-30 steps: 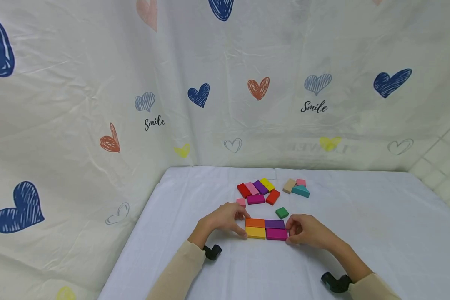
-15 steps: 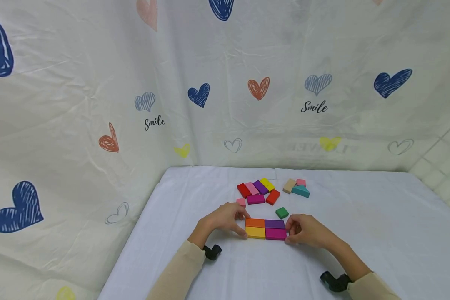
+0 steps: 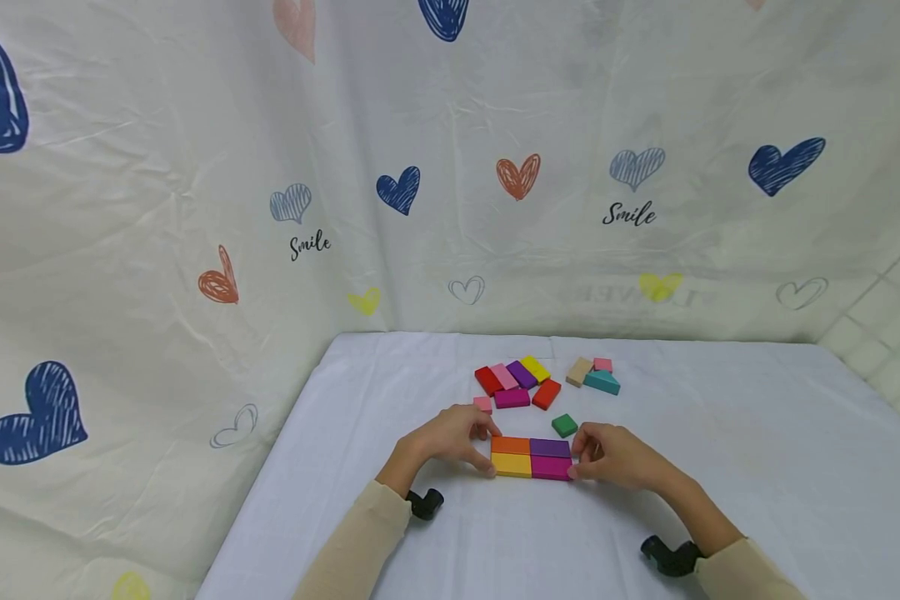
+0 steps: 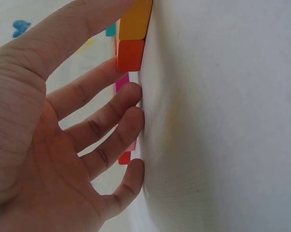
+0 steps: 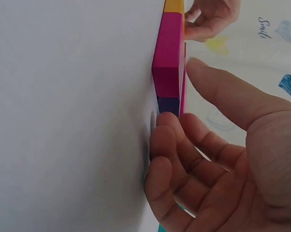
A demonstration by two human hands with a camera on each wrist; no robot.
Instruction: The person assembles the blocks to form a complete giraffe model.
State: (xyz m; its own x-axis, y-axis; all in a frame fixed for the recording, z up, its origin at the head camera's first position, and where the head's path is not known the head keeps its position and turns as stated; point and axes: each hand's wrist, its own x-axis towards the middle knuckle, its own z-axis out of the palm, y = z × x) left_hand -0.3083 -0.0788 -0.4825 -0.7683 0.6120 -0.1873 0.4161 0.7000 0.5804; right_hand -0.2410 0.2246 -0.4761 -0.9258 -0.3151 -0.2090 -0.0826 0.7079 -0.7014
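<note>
Four flat wooden blocks form a two-by-two rectangle on the white cloth: orange (image 3: 510,445) and purple (image 3: 550,448) behind, yellow (image 3: 511,465) and magenta (image 3: 551,467) in front. My left hand (image 3: 450,439) holds the left end, thumb at the yellow block and index finger at the far side of the orange one; its other fingers spread along the cloth. At the right end is my right hand (image 3: 621,457). In the right wrist view its thumb (image 5: 218,82) stands off the magenta block, while bent fingertips lie close by the purple block.
Behind the rectangle lies a green block (image 3: 564,425). Farther back are a loose cluster with a red block (image 3: 487,381) and a yellow block (image 3: 536,369), and a group with a tan block (image 3: 579,372) and a teal triangle (image 3: 602,382). A heart-printed curtain (image 3: 450,250) hangs behind.
The magenta block has slid slightly left against the yellow one. My right hand has then risen a little at the right end. My left hand has stayed put.
</note>
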